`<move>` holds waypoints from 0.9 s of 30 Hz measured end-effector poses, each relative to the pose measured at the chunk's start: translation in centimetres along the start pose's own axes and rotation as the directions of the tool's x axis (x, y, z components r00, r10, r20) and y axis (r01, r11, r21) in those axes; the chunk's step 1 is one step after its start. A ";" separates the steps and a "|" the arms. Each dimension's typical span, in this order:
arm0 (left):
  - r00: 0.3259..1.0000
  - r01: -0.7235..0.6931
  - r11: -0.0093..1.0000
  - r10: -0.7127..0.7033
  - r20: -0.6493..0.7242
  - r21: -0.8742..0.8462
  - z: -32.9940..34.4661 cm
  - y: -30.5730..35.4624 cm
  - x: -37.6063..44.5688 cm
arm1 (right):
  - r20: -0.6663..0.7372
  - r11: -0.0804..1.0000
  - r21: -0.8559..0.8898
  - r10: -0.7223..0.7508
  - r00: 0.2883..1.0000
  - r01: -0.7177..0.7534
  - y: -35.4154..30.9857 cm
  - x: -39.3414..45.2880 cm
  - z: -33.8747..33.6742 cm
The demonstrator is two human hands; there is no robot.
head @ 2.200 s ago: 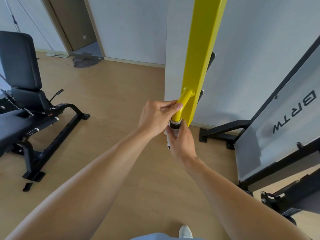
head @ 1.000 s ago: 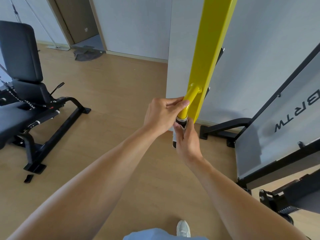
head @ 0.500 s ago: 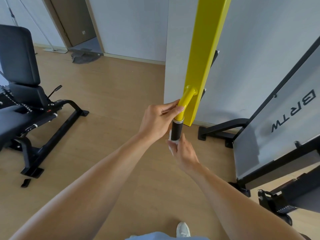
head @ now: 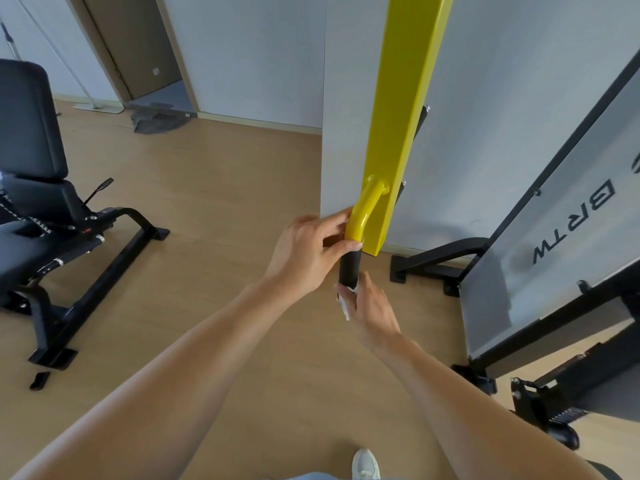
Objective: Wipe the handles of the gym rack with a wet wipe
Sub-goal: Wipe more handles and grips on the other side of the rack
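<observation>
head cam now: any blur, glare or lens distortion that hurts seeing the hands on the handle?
Head view: soft, even daylight, with no harsh glare on the yellow post. The wide-angle lens stretches the forearms at the bottom edge and tilts the post. The left hand, right hand, black grip and wet wipe are all sharp enough to read. A faint shadow falls on the BRTW panel.

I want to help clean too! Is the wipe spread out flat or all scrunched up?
Scrunched up. The wet wipe is bunched in the right hand, only a small white wad showing.

Bright, even daylight; wide-angle edge distortion.
</observation>
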State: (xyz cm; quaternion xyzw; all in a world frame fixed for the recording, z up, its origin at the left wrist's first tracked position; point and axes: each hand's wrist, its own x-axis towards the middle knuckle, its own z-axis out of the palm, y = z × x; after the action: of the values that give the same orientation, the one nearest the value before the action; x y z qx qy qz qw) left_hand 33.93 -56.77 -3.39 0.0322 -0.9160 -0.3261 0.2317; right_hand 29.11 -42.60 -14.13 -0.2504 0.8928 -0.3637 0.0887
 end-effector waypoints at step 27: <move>0.775 0.631 0.632 -0.540 0.327 -0.451 -6.5 -12.8 -4.4 | 0.232 0.457 0.817 0.296 0.926 -0.351 -12.1 4.8 6.8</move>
State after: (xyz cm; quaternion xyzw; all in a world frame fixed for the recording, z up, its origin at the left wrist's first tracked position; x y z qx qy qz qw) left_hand 39.59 -69.68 -8.59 0.2359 -0.7411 -0.6275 0.0374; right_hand 31.93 -56.57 -10.56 -0.0114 0.6300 -0.7198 0.2914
